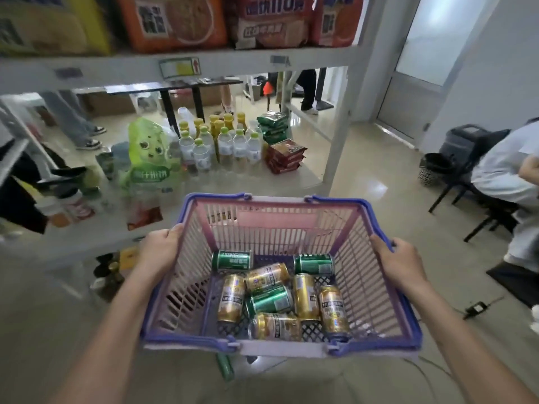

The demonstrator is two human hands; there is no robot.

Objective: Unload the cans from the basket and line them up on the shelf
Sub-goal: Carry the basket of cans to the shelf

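Gripping the basket (280, 348) by its purple rim, the left hand (159, 247) is curling over the 9 o'clock edge while the right hand (399, 259) is clamping the 3 o'clock edge, both hands set well apart. Lying on their sides on the basket's floor are eight cans: three green cans (232, 260) toward 12 o'clock and the middle, and five gold cans (304, 295) jumbled around them, several touching. The basket itself is showing pale pink slatted walls and folded purple handles. At 12 o'clock the shelf (297, 182) is carrying clear bottles (224, 147) with yellow-green caps, a green cartoon-faced bag (151, 153) and stacked red packets (284, 156); the tier above is holding orange snack bags (175, 21). Glossy beige floor (379, 176) is spreading toward 2 o'clock, where a seated person (501, 167) is cut off by the frame edge. Items at 9 o'clock are blurring beyond reading, and something green is showing beneath the basket.
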